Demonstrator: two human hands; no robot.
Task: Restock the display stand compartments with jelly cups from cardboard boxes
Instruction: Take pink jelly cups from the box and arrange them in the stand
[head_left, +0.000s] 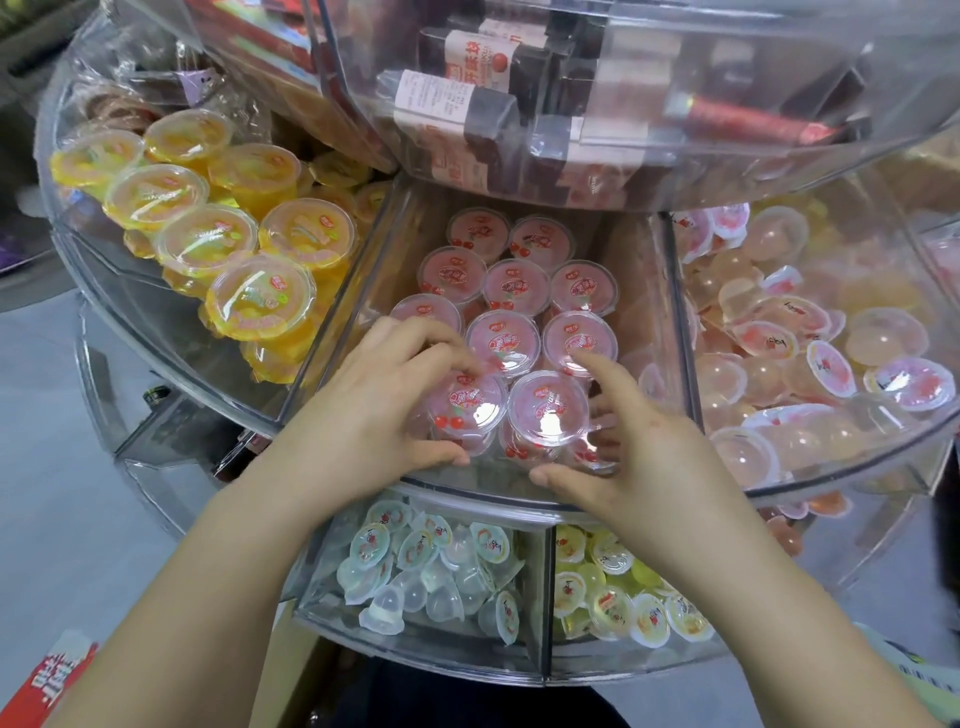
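Observation:
Several pink cherry jelly cups (514, 286) stand lid-up in rows in the middle compartment (670, 332) of a clear round display stand. My left hand (384, 405) curls round the front-left pink cup (470, 402), thumb below it and fingers over its far side. My right hand (628, 457) grips the front-right pink cup (550, 410) from the right, with its index finger stretched out over a cup (579, 338) in the row behind.
Yellow jelly cups (208, 239) fill the left compartment. Small domed pink jellies (810, 353) lie loose in the right one. The lower tier holds small clear jellies (421, 566) and yellow ones (618, 597). An upper tier (623, 104) with boxed snacks overhangs. A red-printed box (47, 680) shows at bottom left.

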